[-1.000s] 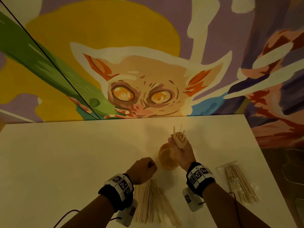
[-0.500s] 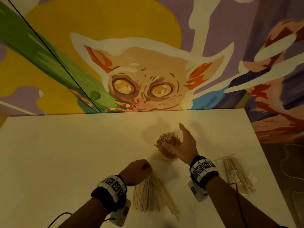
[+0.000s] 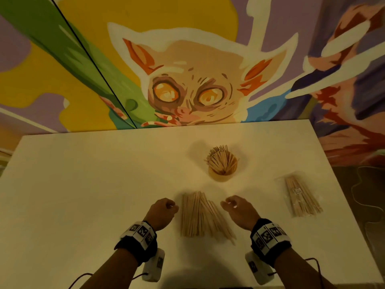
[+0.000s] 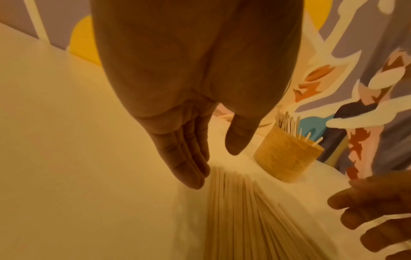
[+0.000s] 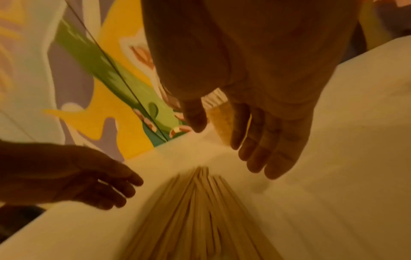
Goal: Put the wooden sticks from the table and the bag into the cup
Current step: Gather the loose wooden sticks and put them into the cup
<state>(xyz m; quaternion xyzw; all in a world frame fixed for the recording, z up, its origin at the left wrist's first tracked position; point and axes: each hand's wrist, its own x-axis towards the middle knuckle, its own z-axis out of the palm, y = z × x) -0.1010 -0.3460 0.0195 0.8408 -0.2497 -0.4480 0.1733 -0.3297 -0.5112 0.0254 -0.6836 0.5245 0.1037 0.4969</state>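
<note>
A: Wooden sticks [image 3: 203, 215] lying loose on the white table [image 3: 83, 184], fanning slightly; long axis running from near edge toward the wall, far ends converging.
B: Seeing same. Also standing bunched in the cup [image 3: 222, 171], tips pointing up and splaying outward. Cup sitting upright beyond the loose pile.
A: Hands?
B: Hovering either side of the pile's far end, gripping nothing. Left hand [image 3: 161, 213] showing straight relaxed fingers [image 4: 186, 161] in wrist view, just beside the leftmost sticks; contact not resolvable. Right hand [image 3: 241, 213] hanging with fingers [image 5: 266, 149] loosely extended, apart from the pile.
A: Bag?
B: Clear bag [image 3: 301, 198] lying flat right of the pile, well apart, holding more sticks, long axis also running near-to-far. Small white label on it, text too small for reading.
A: Other markings?
B: Black-and-white square code tags showing on both wristbands [image 3: 268, 236]. Painted mural [image 3: 198, 80] filling the wall behind.
</note>
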